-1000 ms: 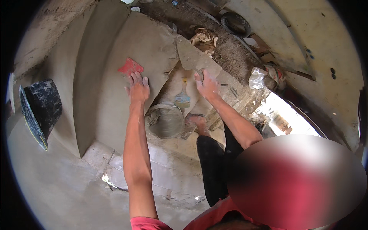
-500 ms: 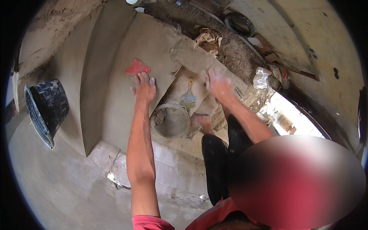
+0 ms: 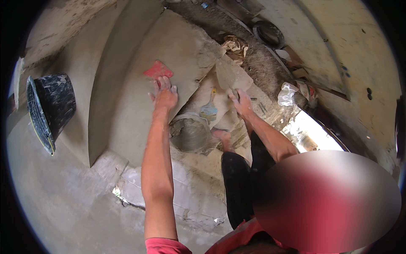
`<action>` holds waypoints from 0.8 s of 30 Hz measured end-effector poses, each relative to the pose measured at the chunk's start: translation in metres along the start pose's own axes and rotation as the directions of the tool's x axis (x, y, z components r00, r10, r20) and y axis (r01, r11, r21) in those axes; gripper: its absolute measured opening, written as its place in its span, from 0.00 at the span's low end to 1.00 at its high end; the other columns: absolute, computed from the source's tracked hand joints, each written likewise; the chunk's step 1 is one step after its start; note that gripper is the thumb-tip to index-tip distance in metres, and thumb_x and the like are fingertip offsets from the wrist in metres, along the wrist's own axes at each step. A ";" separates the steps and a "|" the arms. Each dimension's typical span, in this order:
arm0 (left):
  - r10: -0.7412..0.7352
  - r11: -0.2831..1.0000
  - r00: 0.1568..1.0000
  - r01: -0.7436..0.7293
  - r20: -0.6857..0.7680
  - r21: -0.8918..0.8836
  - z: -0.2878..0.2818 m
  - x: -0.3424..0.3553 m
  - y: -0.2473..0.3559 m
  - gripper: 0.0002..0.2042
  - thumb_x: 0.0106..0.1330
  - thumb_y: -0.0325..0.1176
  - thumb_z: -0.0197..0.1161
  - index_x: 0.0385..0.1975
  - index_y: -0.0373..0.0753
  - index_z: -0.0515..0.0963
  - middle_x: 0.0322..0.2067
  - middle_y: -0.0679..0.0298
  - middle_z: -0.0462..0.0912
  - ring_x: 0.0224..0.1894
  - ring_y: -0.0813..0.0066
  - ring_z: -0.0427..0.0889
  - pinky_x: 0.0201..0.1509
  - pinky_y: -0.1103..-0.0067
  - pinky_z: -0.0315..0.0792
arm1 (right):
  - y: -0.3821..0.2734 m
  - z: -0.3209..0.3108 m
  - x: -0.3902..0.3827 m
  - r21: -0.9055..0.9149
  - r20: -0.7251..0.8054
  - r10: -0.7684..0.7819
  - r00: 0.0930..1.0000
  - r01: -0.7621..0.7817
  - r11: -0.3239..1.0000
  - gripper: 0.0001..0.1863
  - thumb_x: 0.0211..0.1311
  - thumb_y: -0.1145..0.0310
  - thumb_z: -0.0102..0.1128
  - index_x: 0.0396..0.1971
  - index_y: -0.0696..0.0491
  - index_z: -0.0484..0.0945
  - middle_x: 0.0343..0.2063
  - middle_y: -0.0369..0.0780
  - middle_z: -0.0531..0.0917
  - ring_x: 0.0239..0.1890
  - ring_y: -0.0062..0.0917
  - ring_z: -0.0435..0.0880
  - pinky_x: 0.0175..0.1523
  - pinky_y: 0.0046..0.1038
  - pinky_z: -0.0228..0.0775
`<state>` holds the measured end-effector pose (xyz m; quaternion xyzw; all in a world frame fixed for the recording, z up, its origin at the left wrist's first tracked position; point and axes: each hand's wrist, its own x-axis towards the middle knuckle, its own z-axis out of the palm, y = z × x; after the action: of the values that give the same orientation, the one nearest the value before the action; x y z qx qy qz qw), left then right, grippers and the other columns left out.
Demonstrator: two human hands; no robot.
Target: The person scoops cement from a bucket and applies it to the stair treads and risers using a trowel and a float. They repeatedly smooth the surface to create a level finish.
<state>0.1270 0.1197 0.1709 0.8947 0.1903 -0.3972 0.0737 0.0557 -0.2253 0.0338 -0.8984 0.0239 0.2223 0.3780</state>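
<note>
My left hand (image 3: pixel 165 96) reaches onto a smooth grey mortar surface (image 3: pixel 131 110), its fingers on the near edge of a flat red scraper (image 3: pixel 158 69) lying against it. To the right, my right hand (image 3: pixel 242 104) is closed around the handle of a trowel (image 3: pixel 230 78) whose grey, mortar-smeared blade points away from me. Between my arms sits a round bucket of wet grey mortar (image 3: pixel 190 133). Just beyond it, a wide paintbrush (image 3: pixel 208 109) with a yellow-tipped handle lies with its bristles toward me.
A black bucket (image 3: pixel 55 101) stands tilted at the far left. Crumpled brown paper (image 3: pixel 235 48), a dark round rubber ring (image 3: pixel 268 34) and clear plastic (image 3: pixel 287 94) lie along the rough ground at the back right. A bare foot (image 3: pixel 223 136) rests beside the mortar bucket.
My left hand and the red scraper have slid slightly away from me. My right hand has turned, so the trowel's blade now shows more plainly beyond its fingers.
</note>
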 end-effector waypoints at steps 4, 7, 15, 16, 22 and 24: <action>0.008 1.000 1.000 -0.007 -0.019 0.006 0.002 0.001 -0.002 0.36 0.82 0.49 0.44 0.85 0.44 0.45 0.86 0.62 0.41 0.87 0.56 0.37 0.84 0.41 0.40 | -0.002 -0.022 -0.043 -0.089 -0.079 -0.051 0.996 0.044 0.995 0.25 0.73 0.52 0.64 0.56 0.58 0.78 0.56 0.56 0.82 0.59 0.59 0.80 0.61 0.52 0.73; 0.011 1.000 1.000 -0.011 -0.019 -0.006 0.004 0.001 -0.002 0.36 0.82 0.48 0.45 0.85 0.44 0.45 0.86 0.61 0.41 0.87 0.56 0.38 0.84 0.41 0.40 | -0.037 -0.047 -0.057 -0.189 -0.177 -0.177 0.968 0.144 0.971 0.23 0.70 0.54 0.66 0.55 0.56 0.80 0.50 0.49 0.84 0.51 0.48 0.83 0.56 0.45 0.75; 0.006 0.999 1.000 -0.006 -0.004 0.035 -0.003 0.001 0.002 0.35 0.82 0.48 0.44 0.85 0.44 0.45 0.86 0.61 0.41 0.87 0.55 0.37 0.85 0.42 0.39 | -0.128 -0.079 -0.023 -0.519 -0.187 -0.440 0.878 0.292 0.803 0.20 0.59 0.66 0.68 0.52 0.53 0.81 0.44 0.42 0.83 0.44 0.40 0.83 0.47 0.43 0.79; 0.003 0.999 1.000 -0.003 0.001 0.033 -0.003 0.001 0.002 0.35 0.82 0.48 0.44 0.85 0.44 0.45 0.86 0.61 0.40 0.87 0.55 0.37 0.85 0.42 0.38 | -0.134 -0.081 -0.022 -0.519 -0.169 -0.426 0.889 0.287 0.805 0.21 0.56 0.67 0.68 0.51 0.53 0.81 0.42 0.42 0.83 0.43 0.39 0.83 0.46 0.44 0.80; -0.006 0.999 1.000 0.006 0.020 0.032 0.000 0.001 0.000 0.36 0.82 0.49 0.44 0.85 0.46 0.44 0.86 0.62 0.40 0.87 0.55 0.37 0.85 0.42 0.37 | -0.149 -0.100 -0.002 -0.553 -0.143 -0.311 0.940 0.184 0.812 0.17 0.62 0.65 0.65 0.50 0.54 0.83 0.41 0.43 0.84 0.41 0.40 0.85 0.44 0.41 0.82; -0.010 0.999 1.000 0.009 0.016 0.030 0.001 0.002 0.000 0.36 0.82 0.49 0.44 0.85 0.46 0.44 0.86 0.63 0.40 0.87 0.55 0.37 0.85 0.42 0.37 | -0.145 -0.107 0.009 -0.525 -0.163 -0.274 0.948 0.151 0.838 0.16 0.67 0.63 0.63 0.51 0.53 0.84 0.41 0.43 0.84 0.40 0.40 0.86 0.44 0.44 0.81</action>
<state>0.1274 0.1202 0.1689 0.8917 0.1879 -0.4075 0.0597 0.1357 -0.1948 0.1930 -0.9824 -0.0919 0.0709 0.1463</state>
